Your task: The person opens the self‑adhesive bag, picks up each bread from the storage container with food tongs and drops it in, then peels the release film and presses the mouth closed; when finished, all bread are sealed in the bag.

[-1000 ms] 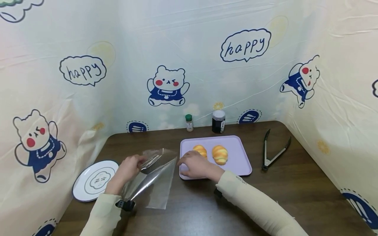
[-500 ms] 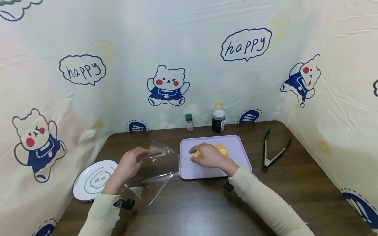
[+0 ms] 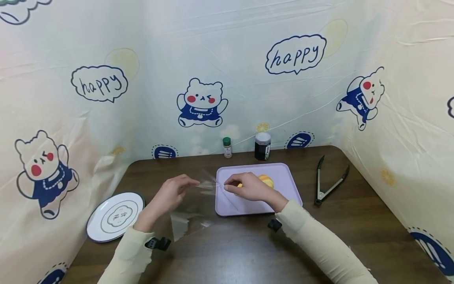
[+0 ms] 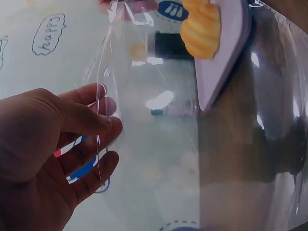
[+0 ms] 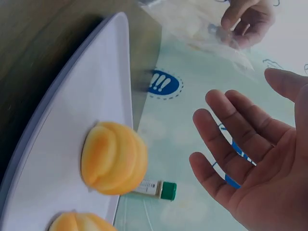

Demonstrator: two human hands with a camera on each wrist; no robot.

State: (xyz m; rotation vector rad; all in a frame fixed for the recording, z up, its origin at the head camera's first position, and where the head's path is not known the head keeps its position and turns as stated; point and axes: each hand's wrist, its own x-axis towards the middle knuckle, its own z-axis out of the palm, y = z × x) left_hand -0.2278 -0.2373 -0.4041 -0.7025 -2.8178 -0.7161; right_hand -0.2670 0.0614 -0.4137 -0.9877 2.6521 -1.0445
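Observation:
My left hand (image 3: 168, 195) pinches the edge of a clear plastic bag (image 3: 180, 225) between thumb and fingertips, left of the tray. The bag hangs down over the table and looks thin and see-through in the left wrist view. My right hand (image 3: 253, 190) is over the lilac tray (image 3: 227, 207), its fingers spread in the right wrist view and near the bag's far edge. Two golden bread rolls (image 5: 114, 159) lie on the tray; in the head view the right hand hides most of one, while the other roll (image 3: 267, 180) shows behind it.
A white plate (image 3: 95, 223) with a dark rim lies at the table's left edge. Behind the tray stand a small green-capped bottle (image 3: 227, 149) and a dark jar (image 3: 262, 146) with a pale lid. Spread tongs (image 3: 320, 195) lie to the right. Printed cloth hangs around the table.
My left hand has moved right and slightly up, taking the bag towards the tray. My right hand has shifted right from the tray's left edge to over the rolls.

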